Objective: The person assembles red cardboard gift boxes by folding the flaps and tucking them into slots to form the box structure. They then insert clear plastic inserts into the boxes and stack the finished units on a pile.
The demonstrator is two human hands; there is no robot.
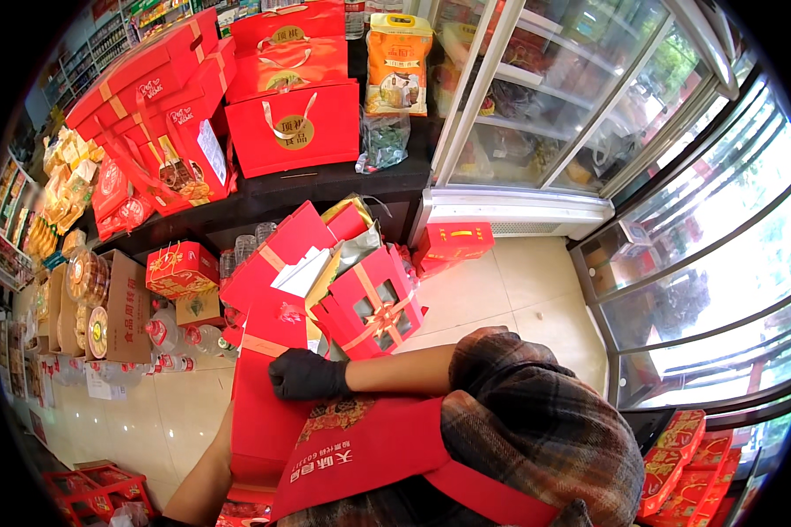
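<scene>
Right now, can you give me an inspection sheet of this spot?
Surface: pale tiled floor; dark shelf above.
Job's things: tall red box held upright against the body.
Clutter: open red gift boxes piled behind; red carrier bags on the shelf.
Hands: right hand, black-gloved, on the box front; left hand hidden behind the box.
Cables: nothing seen.
Surroundings: glass-door fridge, windows at right.

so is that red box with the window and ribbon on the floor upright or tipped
Tipped. The windowed red gift box leans at an angle against the open red box beside it, its ribboned face turned up rather than standing square.
</scene>
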